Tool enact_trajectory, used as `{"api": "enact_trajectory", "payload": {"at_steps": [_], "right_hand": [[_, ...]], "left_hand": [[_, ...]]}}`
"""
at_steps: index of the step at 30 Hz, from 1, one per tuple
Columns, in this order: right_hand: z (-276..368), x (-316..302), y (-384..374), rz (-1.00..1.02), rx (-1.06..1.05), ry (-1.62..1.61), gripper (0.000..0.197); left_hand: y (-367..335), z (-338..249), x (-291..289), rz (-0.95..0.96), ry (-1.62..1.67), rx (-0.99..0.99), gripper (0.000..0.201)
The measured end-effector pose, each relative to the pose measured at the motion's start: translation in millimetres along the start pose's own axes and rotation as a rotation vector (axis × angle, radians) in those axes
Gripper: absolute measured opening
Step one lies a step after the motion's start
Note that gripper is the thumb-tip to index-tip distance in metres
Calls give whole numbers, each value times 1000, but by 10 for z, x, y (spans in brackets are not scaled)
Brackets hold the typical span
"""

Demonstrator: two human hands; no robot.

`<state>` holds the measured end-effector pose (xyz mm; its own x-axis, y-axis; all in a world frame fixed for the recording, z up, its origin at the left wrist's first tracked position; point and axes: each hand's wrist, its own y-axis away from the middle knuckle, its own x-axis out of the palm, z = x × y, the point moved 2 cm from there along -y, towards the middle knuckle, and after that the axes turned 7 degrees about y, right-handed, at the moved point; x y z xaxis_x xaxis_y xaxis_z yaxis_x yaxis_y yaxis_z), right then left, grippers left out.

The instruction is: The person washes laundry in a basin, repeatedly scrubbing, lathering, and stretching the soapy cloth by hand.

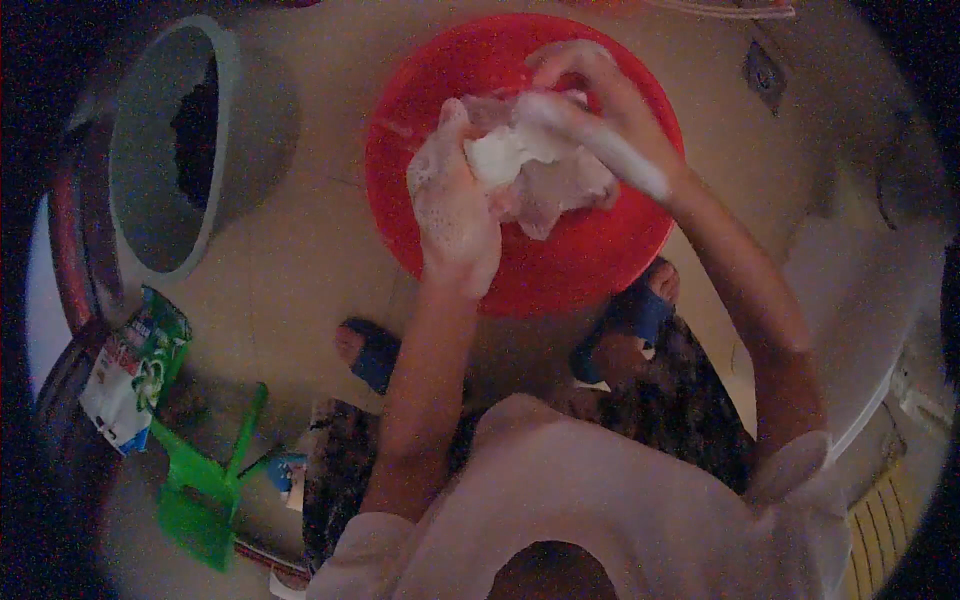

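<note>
A soapy pale cloth (545,185) is bunched up over a round red basin (540,280) on the floor. On its left side, my left hand (450,195) is closed on the cloth, with white suds over its back and wrist. My right hand (585,110) grips the cloth from the upper right, its fingers bent and foam along the thumb side and wrist. Thick white lather lies on the cloth between both hands. Folds and foam partly hide the fingertips.
A grey-green bucket (225,150) with something dark inside stands at the left. Below it are a green-and-white packet (140,370) and a green plastic dustpan-like piece (200,500). A floor drain (765,75) is at the upper right. My feet in blue slippers (370,355) flank the basin's near side.
</note>
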<state>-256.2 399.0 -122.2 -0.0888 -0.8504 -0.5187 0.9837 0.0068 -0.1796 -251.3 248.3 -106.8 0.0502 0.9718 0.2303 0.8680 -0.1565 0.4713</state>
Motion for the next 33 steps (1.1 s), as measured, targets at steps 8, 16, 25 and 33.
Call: {"api": "enact_trajectory", "payload": {"at_steps": [8, 16, 25, 33], "right_hand": [[398, -30, 194, 40, -54, 1, 20], [501, -154, 166, 95, 312, -470, 12], [528, -346, 276, -98, 344, -936, 14], [910, -256, 268, -151, 232, -463, 21]], "left_hand": [[41, -179, 50, 56, 146, 82, 35], [114, -301, 11, 55, -425, 582, 23], [231, -256, 8, -9, 97, 442, 21], [342, -232, 97, 86, 260, 317, 19]]}}
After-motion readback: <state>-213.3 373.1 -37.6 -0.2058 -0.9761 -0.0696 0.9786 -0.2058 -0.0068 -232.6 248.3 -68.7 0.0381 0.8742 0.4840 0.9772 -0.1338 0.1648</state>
